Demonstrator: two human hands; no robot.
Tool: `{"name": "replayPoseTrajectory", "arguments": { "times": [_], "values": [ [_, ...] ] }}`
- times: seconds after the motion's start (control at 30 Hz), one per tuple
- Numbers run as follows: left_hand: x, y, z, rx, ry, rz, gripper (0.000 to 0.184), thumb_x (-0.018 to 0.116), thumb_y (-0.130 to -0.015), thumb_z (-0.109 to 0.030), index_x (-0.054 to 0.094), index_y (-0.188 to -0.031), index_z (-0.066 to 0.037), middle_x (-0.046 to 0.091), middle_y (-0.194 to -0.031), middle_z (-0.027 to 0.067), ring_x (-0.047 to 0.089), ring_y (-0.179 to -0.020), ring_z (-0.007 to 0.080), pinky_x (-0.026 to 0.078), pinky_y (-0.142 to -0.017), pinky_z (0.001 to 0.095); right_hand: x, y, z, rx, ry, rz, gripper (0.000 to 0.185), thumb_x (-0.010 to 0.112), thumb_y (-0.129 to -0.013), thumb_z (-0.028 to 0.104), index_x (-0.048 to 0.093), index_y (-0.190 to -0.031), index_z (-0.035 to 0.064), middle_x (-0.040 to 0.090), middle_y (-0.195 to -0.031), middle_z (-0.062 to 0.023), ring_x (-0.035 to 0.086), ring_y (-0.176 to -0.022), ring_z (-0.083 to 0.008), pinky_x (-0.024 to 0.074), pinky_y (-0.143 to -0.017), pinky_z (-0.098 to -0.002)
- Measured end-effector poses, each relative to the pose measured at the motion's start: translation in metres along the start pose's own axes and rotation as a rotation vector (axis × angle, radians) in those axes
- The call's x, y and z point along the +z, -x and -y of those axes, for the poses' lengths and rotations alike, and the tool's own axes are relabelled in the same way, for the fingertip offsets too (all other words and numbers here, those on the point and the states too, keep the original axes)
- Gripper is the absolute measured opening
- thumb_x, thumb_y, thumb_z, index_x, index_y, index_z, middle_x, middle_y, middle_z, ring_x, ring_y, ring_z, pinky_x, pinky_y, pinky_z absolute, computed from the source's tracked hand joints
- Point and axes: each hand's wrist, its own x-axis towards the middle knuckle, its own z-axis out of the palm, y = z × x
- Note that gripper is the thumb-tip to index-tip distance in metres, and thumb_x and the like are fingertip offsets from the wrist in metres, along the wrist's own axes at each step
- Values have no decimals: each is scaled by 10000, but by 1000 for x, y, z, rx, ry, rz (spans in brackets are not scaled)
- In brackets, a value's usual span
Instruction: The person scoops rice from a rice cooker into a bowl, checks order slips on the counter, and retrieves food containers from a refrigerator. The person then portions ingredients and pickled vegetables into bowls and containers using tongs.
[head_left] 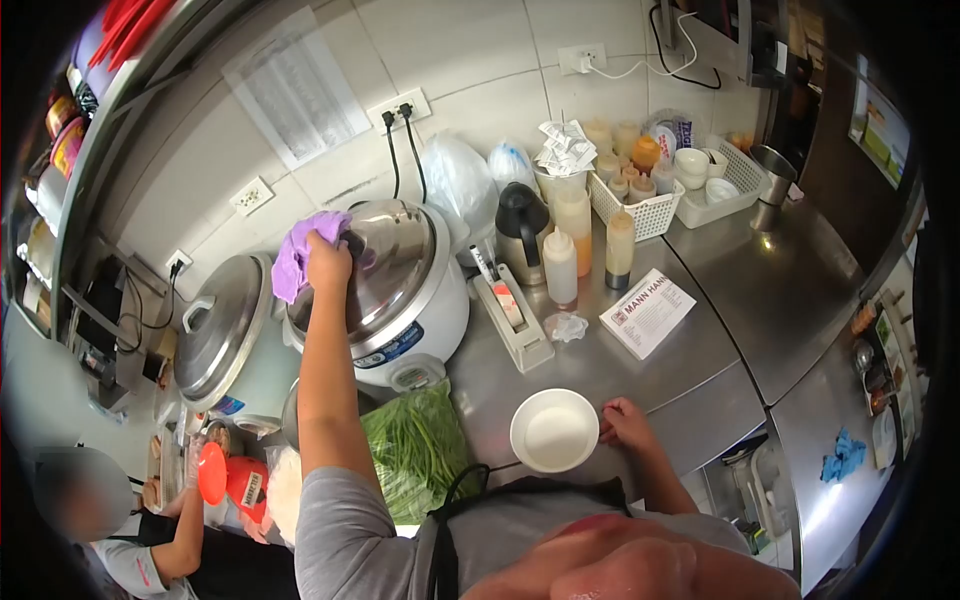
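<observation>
My left hand (pixel 328 262) is closed on a purple cloth (pixel 296 258), at the left part of the metal lid (pixel 390 250) on a white rice cooker (pixel 425 345). The cloth and hand cover that part of the lid, so whether I also grip a lid handle is hidden. Low in front of me, my right hand (pixel 628 424) has its fingers curled at the right rim of a white bowl (pixel 555 430). The bowl's inside looks plain white. A second cooker with a metal lid (pixel 222 325) stands to the left.
Bagged green vegetables (pixel 418 450) lie before the cooker. Squeeze bottles (pixel 561 268), a thermal jug (pixel 520 235), a printed box (pixel 648 312) and a white basket (pixel 640 215) line the steel counter (pixel 690 390). A co-worker (pixel 165 555) stands lower left, near a red container (pixel 247 488).
</observation>
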Motion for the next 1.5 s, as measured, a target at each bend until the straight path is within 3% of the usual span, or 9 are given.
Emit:
{"name": "replayPoseTrajectory", "arguments": {
  "times": [0.2, 0.47, 0.57, 0.7, 0.87, 1.0, 1.23, 1.43, 1.5],
  "values": [
    [-40, -25, -2, 202, 74, -147, 523, 564, -732, -264, 312, -1125, -28, 541, -930, 257, 521, -872, 396, 407, -729, 424, -6, 4, 7, 26, -1, -34, 262, 444, -815, 223, 431, -1011, 49, 560, -719, -100, 578, -541, -174, 464, -446, -267],
    [-136, -106, 83, 47, -114, -213, 573, 559, -719, -367, 379, -1134, -16, 530, -1000, 251, 508, -940, 385, 397, -808, 396, -14, 22, 20, -173, 218, -210, 293, 486, -819, 280, 461, -1020, 68, 533, -741, -16, 520, -589, -82, 413, -497, -213],
    [-156, -102, 129, -42, -166, -234, 533, 570, -698, -252, 371, -1137, -25, 507, -1051, 222, 499, -972, 343, 393, -822, 390, -7, 57, 57, -247, 223, -322, 261, 496, -826, 256, 467, -1010, 73, 496, -743, 26, 489, -638, -51, 368, -526, -174],
    [-152, -109, 200, -86, -213, -281, 510, 550, -695, -200, 375, -1137, -18, 506, -1051, 219, 502, -972, 327, 398, -816, 385, 58, 98, 129, -457, 322, -357, 249, 472, -843, 205, 468, -1037, 48, 510, -836, -13, 489, -762, -71, 404, -657, -194],
    [-121, -123, 264, -27, -194, -297, 523, 540, -692, -184, 357, -1152, -15, 516, -1024, 222, 515, -940, 326, 413, -789, 391, 219, 92, 184, -611, 535, 92, 280, 516, -789, 92, 471, -1056, 21, 540, -899, -48, 510, -824, -114, 414, -732, -234],
    [-114, -105, 259, -20, -172, -147, 575, 549, -686, -181, 316, -1191, -30, 527, -983, 233, 528, -904, 338, 429, -756, 403, 351, 62, 194, -811, 923, 399, 272, 530, -758, 169, 527, -1006, 55, 562, -932, -111, 552, -866, -228, 435, -740, -321],
    [-133, -80, 234, -14, -315, -19, 680, 611, -671, -317, 289, -1225, -90, 516, -1018, 198, 521, -925, 320, 422, -766, 407, 451, 13, 171, -785, 1784, 300, 220, 496, -707, 126, 562, -910, 74, 573, -902, -126, 560, -793, -265, 432, -669, -388],
    [-155, -38, 218, 175, -336, -318, 701, 643, -635, -353, 325, -1202, -89, 484, -1042, 193, 488, -945, 329, 386, -782, 437, 459, -5, 177, -869, 1859, 116, 144, 488, -707, 134, 610, -747, 69, 604, -706, -89, 584, -660, -254, 435, -596, -382],
    [-170, -17, 208, 290, -125, -52, 474, 571, -707, -332, 454, -1059, -37, 534, -975, 209, 524, -897, 343, 404, -771, 405, 461, -13, 181, -876, 1832, 81, 131, 497, -689, 138, 614, -689, 79, 611, -729, -104, 597, -696, -236, 443, -575, -355]
  ]
}}
